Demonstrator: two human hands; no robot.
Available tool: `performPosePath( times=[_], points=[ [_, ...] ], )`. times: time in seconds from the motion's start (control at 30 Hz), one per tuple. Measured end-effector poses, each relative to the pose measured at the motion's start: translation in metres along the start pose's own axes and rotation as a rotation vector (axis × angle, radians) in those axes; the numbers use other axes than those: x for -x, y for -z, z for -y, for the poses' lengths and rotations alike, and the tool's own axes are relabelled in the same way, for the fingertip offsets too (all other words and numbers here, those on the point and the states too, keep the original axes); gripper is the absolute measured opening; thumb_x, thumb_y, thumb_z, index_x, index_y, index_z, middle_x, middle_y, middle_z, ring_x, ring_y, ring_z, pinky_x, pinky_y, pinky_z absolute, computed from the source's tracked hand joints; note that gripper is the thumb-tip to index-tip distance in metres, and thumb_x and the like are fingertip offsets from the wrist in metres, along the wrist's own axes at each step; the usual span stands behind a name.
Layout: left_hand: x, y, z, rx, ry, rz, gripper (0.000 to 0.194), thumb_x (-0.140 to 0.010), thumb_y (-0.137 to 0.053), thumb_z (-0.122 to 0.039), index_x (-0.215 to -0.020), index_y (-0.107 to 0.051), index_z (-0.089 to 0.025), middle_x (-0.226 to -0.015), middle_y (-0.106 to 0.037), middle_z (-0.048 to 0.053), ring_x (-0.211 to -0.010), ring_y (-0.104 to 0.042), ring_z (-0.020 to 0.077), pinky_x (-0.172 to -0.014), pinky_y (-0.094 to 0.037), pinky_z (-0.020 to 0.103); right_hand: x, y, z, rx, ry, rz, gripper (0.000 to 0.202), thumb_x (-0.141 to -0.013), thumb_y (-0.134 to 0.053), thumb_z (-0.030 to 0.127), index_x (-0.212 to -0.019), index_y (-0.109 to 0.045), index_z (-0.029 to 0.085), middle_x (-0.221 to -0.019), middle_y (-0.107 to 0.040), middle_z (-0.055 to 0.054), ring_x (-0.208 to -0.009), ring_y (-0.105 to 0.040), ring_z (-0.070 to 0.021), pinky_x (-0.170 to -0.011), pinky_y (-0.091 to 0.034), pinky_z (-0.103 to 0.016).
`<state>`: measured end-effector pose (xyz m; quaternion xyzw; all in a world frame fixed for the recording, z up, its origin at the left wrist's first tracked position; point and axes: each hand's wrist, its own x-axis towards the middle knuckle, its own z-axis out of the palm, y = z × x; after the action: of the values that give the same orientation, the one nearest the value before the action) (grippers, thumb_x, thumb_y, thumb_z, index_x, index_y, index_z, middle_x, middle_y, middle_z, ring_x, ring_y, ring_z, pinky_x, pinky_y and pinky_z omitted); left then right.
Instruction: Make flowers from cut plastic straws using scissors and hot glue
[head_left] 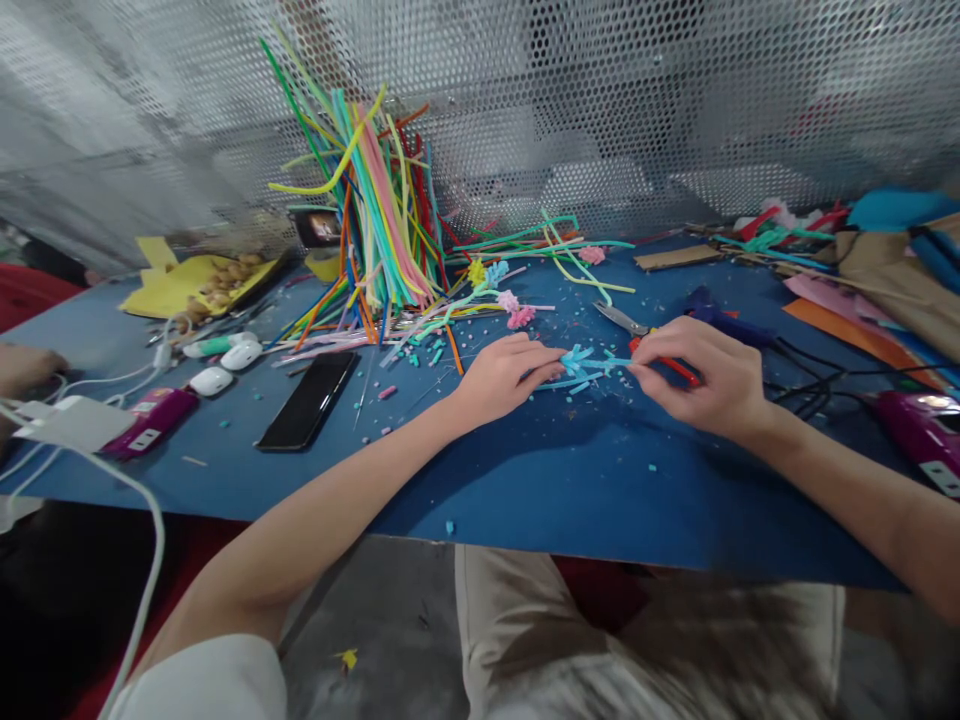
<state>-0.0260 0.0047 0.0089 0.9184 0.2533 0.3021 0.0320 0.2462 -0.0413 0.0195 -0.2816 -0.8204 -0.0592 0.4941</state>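
My left hand (504, 380) pinches a light-blue pipe-cleaner flower (577, 360) just above the table. The stem of that flower runs rightward to my right hand (697, 375), whose thumb and forefinger are closed on its end. More light-blue pipe-cleaner pieces (574, 384) lie beneath and beside it, partly hidden. Red-handled pliers (621, 320) rest behind my right hand, which covers part of them. Beyond my left hand lie finished-looking pink (517, 312) and yellow (477, 271) pipe-cleaner flowers.
A tall bundle of coloured pipe cleaners (382, 210) stands before the perforated metal panel (600, 110). A black phone (309, 402) and white earbuds (212, 380) lie left. At right are a dark-blue glue gun (720, 312) and cables (814, 385). Another person's hand (26, 370) shows far left.
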Motion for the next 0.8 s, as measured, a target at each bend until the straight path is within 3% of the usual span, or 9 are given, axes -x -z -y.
performPosePath(
  times=[0.2,0.43,0.8],
  points=[
    [-0.0002,0.0025,-0.0061,-0.06,0.006,0.033,0.031,-0.102,-0.048,-0.035,-0.109,-0.071,-0.015,-0.097,-0.075,0.007,-0.094,-0.069,0.0162,-0.087,-0.051,0.029,0.0029,-0.0049,0.0011,-0.049,0.074,0.034,0.025,-0.075,-0.073,0.009,-0.094,-0.064,0.022,-0.086,-0.071,-0.002,-0.078,-0.067,-0.0177,-0.075,-0.057,-0.034],
    [0.0027,0.001,-0.0052,-0.093,0.07,0.017,0.033,-0.1,-0.051,-0.04,-0.118,-0.069,-0.019,-0.102,-0.075,0.006,-0.092,-0.07,0.0167,-0.082,-0.053,0.028,0.0049,-0.0067,0.0007,-0.049,0.044,0.021,0.024,-0.078,-0.07,0.009,-0.096,-0.061,0.023,-0.087,-0.07,-0.002,-0.081,-0.069,-0.0179,-0.078,-0.057,-0.034],
    [0.0024,0.0012,-0.0054,-0.08,0.051,0.005,0.031,-0.1,-0.05,-0.039,-0.112,-0.072,-0.019,-0.098,-0.076,0.005,-0.089,-0.07,0.0159,-0.079,-0.053,0.027,0.0081,-0.0086,-0.0027,-0.034,0.065,0.045,0.024,-0.079,-0.07,0.011,-0.097,-0.062,0.025,-0.088,-0.071,-0.001,-0.082,-0.069,-0.0177,-0.082,-0.057,-0.034]
  ],
)
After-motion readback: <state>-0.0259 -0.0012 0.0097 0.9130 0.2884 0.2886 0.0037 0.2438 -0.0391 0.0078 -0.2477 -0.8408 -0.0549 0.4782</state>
